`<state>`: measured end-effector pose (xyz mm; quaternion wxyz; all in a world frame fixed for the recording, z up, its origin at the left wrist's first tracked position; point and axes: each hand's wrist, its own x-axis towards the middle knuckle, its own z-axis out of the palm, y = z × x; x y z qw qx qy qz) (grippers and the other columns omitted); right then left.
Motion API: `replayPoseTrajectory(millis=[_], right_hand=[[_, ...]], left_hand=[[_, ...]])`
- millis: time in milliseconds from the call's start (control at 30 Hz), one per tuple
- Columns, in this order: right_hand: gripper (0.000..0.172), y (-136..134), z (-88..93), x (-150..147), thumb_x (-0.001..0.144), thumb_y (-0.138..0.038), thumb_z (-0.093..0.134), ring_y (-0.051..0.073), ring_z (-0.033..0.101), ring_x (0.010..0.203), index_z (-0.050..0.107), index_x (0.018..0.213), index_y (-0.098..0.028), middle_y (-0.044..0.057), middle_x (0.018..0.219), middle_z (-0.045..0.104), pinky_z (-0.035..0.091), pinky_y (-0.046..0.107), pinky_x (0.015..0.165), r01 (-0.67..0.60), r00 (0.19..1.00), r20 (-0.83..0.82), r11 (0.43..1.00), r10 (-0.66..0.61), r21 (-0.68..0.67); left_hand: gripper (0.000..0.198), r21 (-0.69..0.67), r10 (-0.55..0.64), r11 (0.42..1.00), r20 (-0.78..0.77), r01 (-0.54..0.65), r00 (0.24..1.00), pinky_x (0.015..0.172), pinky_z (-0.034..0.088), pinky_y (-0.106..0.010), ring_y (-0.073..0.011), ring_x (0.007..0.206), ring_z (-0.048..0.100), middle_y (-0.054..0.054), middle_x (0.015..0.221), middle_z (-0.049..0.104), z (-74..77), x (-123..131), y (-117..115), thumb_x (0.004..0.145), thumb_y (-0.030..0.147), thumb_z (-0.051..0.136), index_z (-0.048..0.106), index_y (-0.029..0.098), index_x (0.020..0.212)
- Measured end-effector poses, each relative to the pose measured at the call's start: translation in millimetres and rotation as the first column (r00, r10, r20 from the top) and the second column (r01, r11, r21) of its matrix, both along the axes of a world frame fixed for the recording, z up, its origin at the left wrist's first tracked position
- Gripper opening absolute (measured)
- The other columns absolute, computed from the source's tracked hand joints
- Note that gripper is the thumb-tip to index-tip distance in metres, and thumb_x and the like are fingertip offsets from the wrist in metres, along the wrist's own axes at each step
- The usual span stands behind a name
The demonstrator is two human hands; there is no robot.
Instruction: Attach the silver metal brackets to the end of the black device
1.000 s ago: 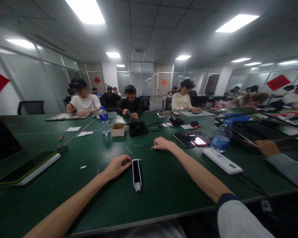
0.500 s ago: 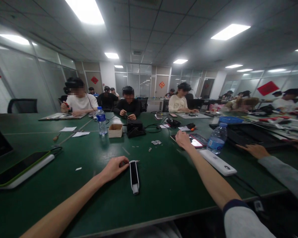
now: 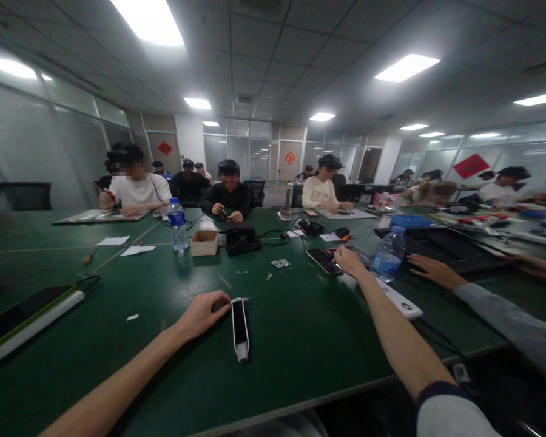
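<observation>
My left hand (image 3: 207, 312) rests on the green table with bent fingers, their tips on the upper left edge of a slim white device with a black panel (image 3: 239, 325). My right hand (image 3: 349, 262) reaches forward with fingers pointing down and apart, at the right edge of a dark-screened phone (image 3: 322, 261). Behind that hand lies a red-edged phone (image 3: 361, 254), partly covered by it. Small metal plates (image 3: 281, 263) and tiny metal pieces (image 3: 269, 277) lie between my hands. Beneath my right forearm is a white power bank-like block (image 3: 403, 300).
A water bottle (image 3: 387, 255) stands beside my right forearm, another bottle (image 3: 178, 226) farther left by a cardboard box (image 3: 204, 243). A co-worker's hand (image 3: 437, 272) touches a black tray (image 3: 464, 252) at right. A green-edged tablet (image 3: 27, 312) lies at left. People sit opposite.
My right hand has shifted right across the phones, uncovering the left phone; the lit screen beside it now looks dark. My left hand stays at the white device. The view has turned slightly.
</observation>
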<state>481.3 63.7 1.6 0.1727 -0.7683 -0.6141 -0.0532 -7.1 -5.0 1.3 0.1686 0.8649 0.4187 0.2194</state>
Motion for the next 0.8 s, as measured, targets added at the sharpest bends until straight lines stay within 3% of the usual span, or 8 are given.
replayPoseTrajectory(millis=[433, 800], right_hand=[[0.025, -1.4, 1.7, -5.4, 0.093, -0.026, 0.037, 0.024, 0.06, 0.095, 0.058, 0.1, -0.013, 0.015, 0.098, 0.068, 0.036, 0.028, 0.078, -0.009, 0.998, -0.065, 1.0, 0.008, -0.006], [0.025, -6.9, 5.2, -2.4, 0.092, -0.028, 0.04, 0.023, 0.058, 0.085, 0.059, 0.097, -0.014, 0.014, 0.092, 0.066, 0.036, 0.029, 0.073, 0.022, 1.0, -0.02, 0.994, -0.02, 0.105]], left_hand=[[0.029, 0.015, 0.003, 1.0, -0.043, -0.002, 0.999, 0.067, 0.047, -0.028, -0.0182, 0.071, 0.06, -0.004, 0.084, 0.068, 4.3, 2.8, -2.5, 0.087, 0.041, 0.05, 0.066, 0.018, 0.096], [0.03, 0.009, 0.014, 1.0, -0.06, -0.014, 0.998, 0.067, 0.047, -0.028, -0.0178, 0.07, 0.059, -0.004, 0.084, 0.068, 5.2, 3.1, -2.2, 0.086, 0.041, 0.048, 0.065, 0.019, 0.097]])
